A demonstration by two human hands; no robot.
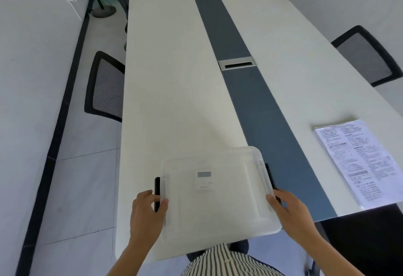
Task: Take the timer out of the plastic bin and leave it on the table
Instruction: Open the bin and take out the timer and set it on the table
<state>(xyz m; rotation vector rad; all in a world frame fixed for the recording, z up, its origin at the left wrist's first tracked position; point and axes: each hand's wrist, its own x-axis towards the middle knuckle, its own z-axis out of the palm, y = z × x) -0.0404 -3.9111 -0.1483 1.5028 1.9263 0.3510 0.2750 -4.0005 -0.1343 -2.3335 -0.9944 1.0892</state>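
A clear plastic bin (235,214) with a translucent lid sits at the near end of the long white table (174,101). Through the lid I see the white timer (204,180) with a grey display, lying inside the bin. My left hand (147,216) grips the bin's left side at its black latch (157,190). On the opposite side, my right hand (287,210) holds the bin by the other black latch (270,175). The lid covers the bin.
A stack of printed papers (357,162) lies on the table to the right. A dark strip with cable ports (237,65) runs down the table's middle. Black mesh chairs stand at the left (104,85) and right (366,55).
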